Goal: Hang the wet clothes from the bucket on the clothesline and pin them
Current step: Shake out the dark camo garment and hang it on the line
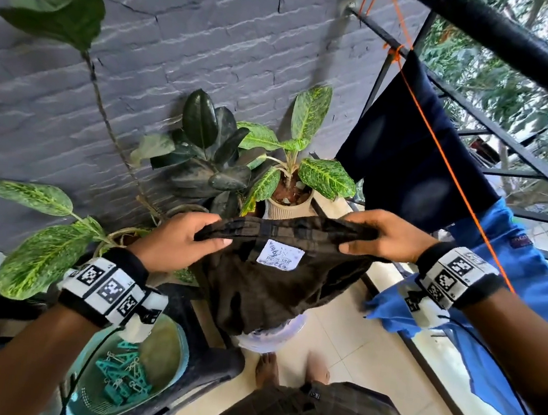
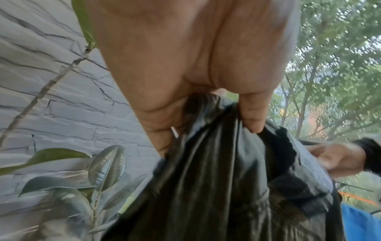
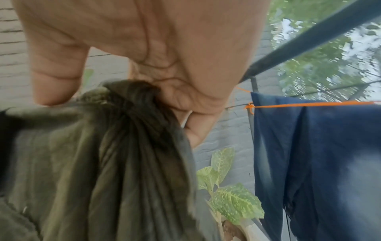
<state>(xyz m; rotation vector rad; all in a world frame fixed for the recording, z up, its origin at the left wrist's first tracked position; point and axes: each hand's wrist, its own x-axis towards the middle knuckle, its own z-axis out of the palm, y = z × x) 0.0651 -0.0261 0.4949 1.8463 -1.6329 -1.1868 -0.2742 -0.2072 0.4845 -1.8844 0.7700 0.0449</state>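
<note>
A dark brown checked garment (image 1: 276,287) with a white label hangs stretched between both hands, over a pale bucket (image 1: 270,339) on the floor. My left hand (image 1: 185,241) pinches the left end of its waistband (image 2: 216,179); my right hand (image 1: 379,235) grips the right end (image 3: 123,154). The orange clothesline (image 1: 455,181) runs up to the right of my right hand. A navy cloth (image 1: 410,155) and a blue garment (image 1: 517,292) hang on the clothesline (image 3: 309,103).
A teal basket of green clothespins (image 1: 124,378) sits on a black stool (image 1: 208,365) at lower left. Potted plants (image 1: 288,161) stand against the grey brick wall (image 1: 168,42). Black railing (image 1: 514,147) lines the right side. My bare feet (image 1: 268,370) stand on pale tiles.
</note>
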